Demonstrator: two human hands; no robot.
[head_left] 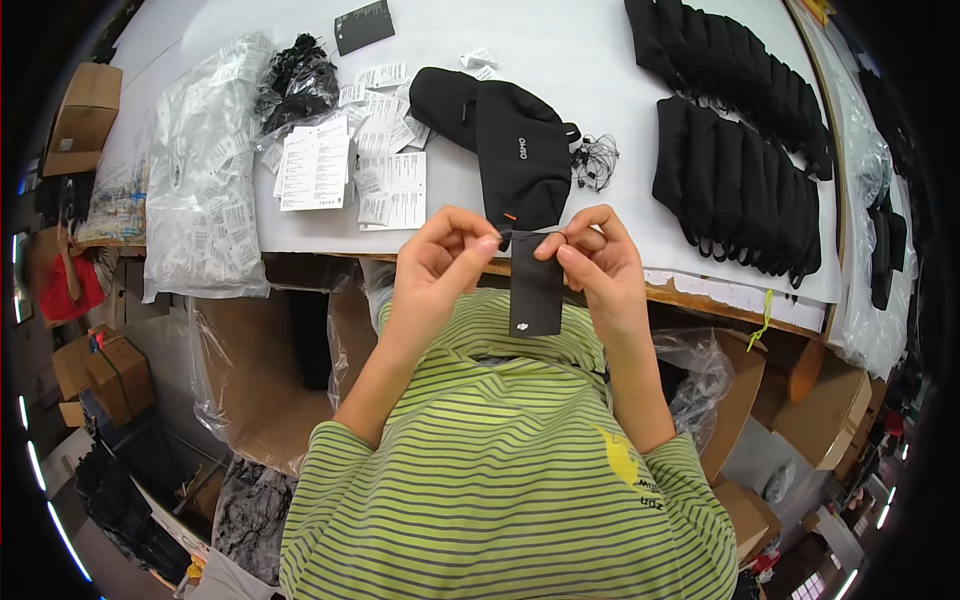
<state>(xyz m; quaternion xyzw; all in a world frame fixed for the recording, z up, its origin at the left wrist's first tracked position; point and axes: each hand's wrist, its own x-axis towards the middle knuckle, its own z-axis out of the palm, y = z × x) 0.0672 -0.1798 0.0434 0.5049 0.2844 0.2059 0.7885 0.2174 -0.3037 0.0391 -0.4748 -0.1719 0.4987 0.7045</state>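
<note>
Between my two hands hangs a black hang tag (536, 290), in front of the table's near edge. My right hand (600, 255) pinches its upper right corner. The fingertips of my left hand (445, 265) are pressed together at the tag's upper left, by a thin string that is too fine to make out fully. Just beyond my hands a black fabric pouch (520, 150) lies flat, with a small orange tab at its near end. To its right is a small tangle of black tag strings (596, 163).
Left of the pouch lie stacked white printed cards (315, 168), small white packets (375, 207), a bundle of black strings (300, 80) and a large clear bag of packets (210, 170). Rows of black pouches (735, 185) fill the table's right side. Cardboard boxes (105, 375) stand below. Another person (70, 285) is at far left.
</note>
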